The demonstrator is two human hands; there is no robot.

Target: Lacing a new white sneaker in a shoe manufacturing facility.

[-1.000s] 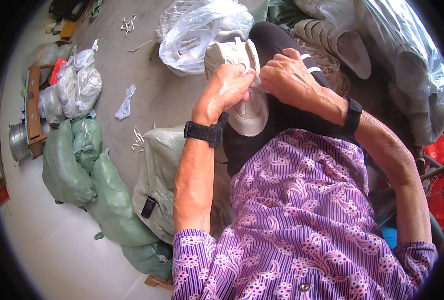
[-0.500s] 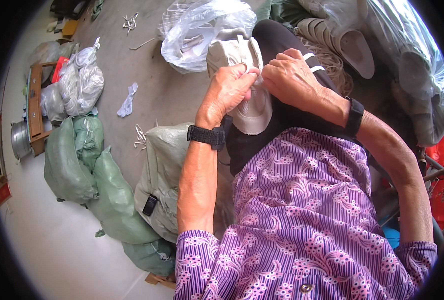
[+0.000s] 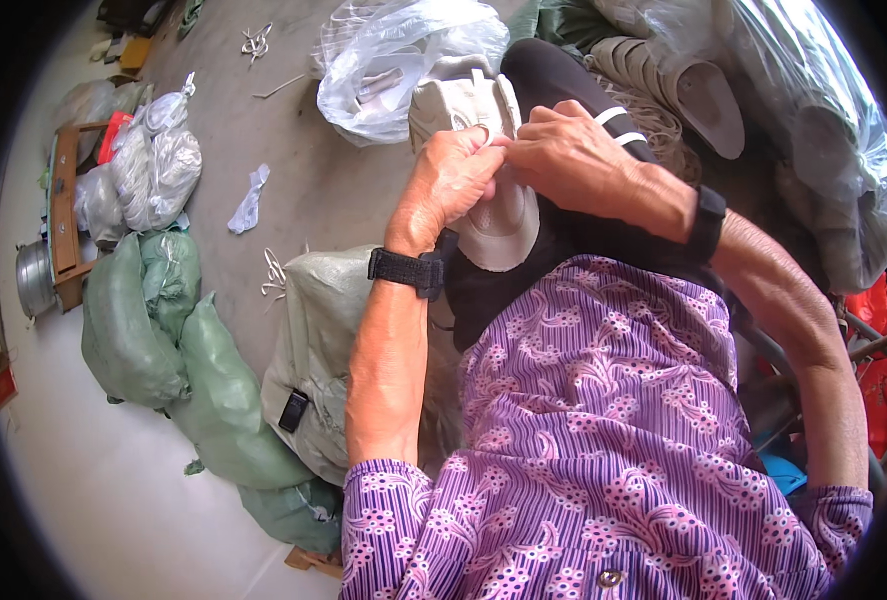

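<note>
A beige shoe [image 3: 504,228] rests top-up; toe end nearest.

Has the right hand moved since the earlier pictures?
Yes: judged against the clear plastic bag on the floor, the right hand has shifted slightly left, closer to the left hand at the off-white shoe.

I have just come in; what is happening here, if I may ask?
A person has the left hand and right hand close together over a pale shoe on their dark-clothed lap, its toe pointing toward the person. What the hands pinch is too small to tell. A clear plastic bag lies just beyond.
</note>
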